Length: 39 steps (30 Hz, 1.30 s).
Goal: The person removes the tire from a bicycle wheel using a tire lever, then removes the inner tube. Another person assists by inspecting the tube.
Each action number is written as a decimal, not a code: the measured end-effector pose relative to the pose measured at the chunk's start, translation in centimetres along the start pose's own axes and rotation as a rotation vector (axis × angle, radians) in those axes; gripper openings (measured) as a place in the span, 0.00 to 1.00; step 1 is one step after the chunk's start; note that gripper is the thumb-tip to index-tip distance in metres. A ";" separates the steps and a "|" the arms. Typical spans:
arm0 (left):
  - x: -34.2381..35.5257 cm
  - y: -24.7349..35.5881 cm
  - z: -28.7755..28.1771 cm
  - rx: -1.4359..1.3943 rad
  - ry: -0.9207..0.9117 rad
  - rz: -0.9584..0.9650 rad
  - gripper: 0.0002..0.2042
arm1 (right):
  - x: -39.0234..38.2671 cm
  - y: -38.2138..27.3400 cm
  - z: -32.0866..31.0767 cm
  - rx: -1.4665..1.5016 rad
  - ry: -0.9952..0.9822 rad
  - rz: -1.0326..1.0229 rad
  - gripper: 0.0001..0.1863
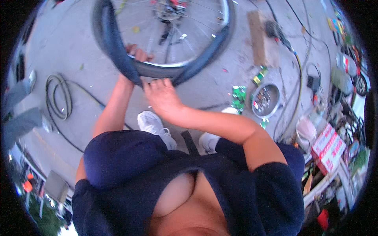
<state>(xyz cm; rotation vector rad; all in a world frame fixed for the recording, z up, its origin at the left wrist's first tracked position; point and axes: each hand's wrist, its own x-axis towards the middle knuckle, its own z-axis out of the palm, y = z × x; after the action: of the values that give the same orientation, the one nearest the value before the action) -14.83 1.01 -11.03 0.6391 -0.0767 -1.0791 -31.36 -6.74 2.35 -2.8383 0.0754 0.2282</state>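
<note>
A spoked bicycle wheel stands or is held in front of me, its silvery rim [169,65] partly inside a black tyre [157,71]. A dark, slack inner tube [122,63] hangs out along the left side, and another stretch of it shows at the lower right. My left hand [138,54] reaches behind the tube, its fingers closed over the tyre at the rim. Against the tyre's near edge, beside the tube, my right hand [163,96] presses with fingers together and bent. What lies under those fingertips is partly hidden.
Right of the wheel are a wooden block [258,37], a metal bowl [265,100] of small parts and a green packet [238,97]. A coiled hose [59,96] lies left, near another person's legs [23,122]. Clutter and a red-and-white box [328,147] line the right.
</note>
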 end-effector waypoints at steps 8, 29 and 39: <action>0.5 0.5 3.8 -0.420 -0.154 -0.077 0.11 | 0.2 1.2 -0.3 0.106 0.025 -0.105 0.30; 0.6 0.0 3.8 -0.665 0.049 -0.137 0.15 | 6.4 22.1 -10.6 2.872 -0.373 0.184 0.13; 0.1 0.6 3.3 -0.557 0.148 -0.147 0.16 | 8.3 25.1 -9.4 2.903 -0.366 0.363 0.07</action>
<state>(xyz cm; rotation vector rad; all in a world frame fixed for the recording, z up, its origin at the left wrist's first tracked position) -15.48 -0.40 -8.00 0.2197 0.3929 -1.1267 -23.69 -33.70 2.71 0.1234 0.3690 0.2457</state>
